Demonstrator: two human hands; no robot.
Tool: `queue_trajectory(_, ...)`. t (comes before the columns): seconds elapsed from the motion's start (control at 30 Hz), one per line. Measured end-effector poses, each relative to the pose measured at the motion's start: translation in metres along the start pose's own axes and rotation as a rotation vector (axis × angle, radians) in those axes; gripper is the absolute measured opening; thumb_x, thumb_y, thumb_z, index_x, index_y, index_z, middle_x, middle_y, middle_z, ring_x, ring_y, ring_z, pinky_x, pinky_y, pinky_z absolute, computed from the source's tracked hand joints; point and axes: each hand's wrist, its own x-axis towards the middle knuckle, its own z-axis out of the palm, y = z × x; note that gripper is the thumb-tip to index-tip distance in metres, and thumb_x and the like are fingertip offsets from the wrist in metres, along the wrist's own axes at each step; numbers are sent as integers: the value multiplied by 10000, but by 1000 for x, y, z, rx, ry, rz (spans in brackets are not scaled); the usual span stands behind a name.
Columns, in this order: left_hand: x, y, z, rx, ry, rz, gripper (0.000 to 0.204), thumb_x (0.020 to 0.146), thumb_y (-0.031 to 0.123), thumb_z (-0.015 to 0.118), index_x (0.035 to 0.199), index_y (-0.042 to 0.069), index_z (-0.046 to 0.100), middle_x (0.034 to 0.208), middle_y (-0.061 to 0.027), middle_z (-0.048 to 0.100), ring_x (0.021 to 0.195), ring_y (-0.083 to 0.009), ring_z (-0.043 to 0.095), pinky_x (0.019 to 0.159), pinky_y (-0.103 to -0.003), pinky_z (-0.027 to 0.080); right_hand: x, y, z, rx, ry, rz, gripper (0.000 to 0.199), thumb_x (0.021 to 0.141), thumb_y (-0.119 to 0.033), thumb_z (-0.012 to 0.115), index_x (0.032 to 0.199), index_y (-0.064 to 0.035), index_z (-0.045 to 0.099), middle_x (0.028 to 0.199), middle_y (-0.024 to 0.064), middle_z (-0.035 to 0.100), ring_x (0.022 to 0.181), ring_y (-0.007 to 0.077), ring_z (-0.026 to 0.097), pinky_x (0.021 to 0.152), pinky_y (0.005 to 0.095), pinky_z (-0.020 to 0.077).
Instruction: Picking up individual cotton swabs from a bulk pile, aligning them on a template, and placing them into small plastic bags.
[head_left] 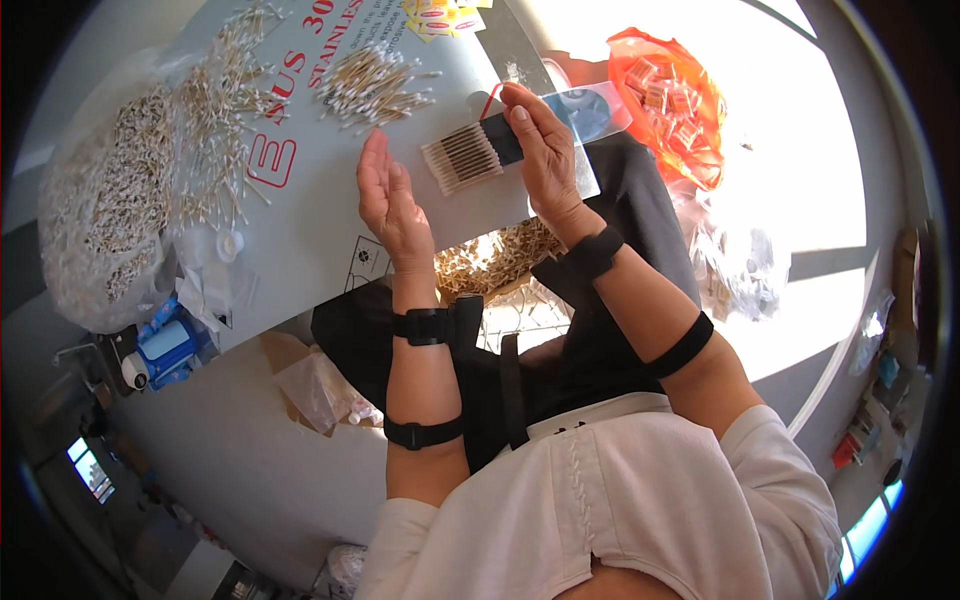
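Cotton swabs lie side by side in a neat flat row on the grey table, with a dark flat piece at their right end. To the left of the row, my left hand hovers with its fingers stretched and nothing in it. My right hand is at the dark piece, fingers extended and partly covering its end; whether it touches cannot be made out. Beyond that hand lies a clear plastic bag with blue print. A loose heap of swabs sits further up the table.
A large clear bag full of swabs stands at the left, with scattered swabs beside it. Yellow packets lie at the far edge. An orange-red bag holding small packs is at the right. More swabs fill a container below the table edge.
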Motion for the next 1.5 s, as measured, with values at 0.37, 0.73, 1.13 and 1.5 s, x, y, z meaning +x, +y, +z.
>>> queue_trajectory(0.37,-27,5,15,1332,-500,305,955,846,626,575,1514,44,218,1590,-181,186,1480,-334,154,1167,-569,122,-21,-16,-33,-479,-125,-78,162,859,-14,610,1006,-2,676,931,99,654,816,201,673,725,299,521)
queue_trajectory(0.73,-30,-3,15,1359,-486,327,937,844,632,562,1506,51,243,1573,-170,243,1478,-315,179,1167,-569,137,-19,-17,-27,-790,-276,-366,74,811,-67,638,851,-83,698,803,90,580,758,304,630,673,394,512)
queue_trajectory(1.13,-29,-5,16,1365,-475,334,928,854,640,542,1505,51,240,1570,-164,253,1476,-309,187,1168,-568,136,-21,-15,-27,-806,-281,-356,56,811,-87,633,851,-78,672,824,93,586,768,308,635,673,399,516)
queue_trajectory(1.5,-29,-6,16,1385,-467,339,926,861,668,503,1502,49,248,1565,-165,261,1475,-305,191,1171,-563,134,-17,-18,-20,-888,-249,-315,84,823,-122,635,886,-114,690,828,88,591,765,311,639,663,407,517)
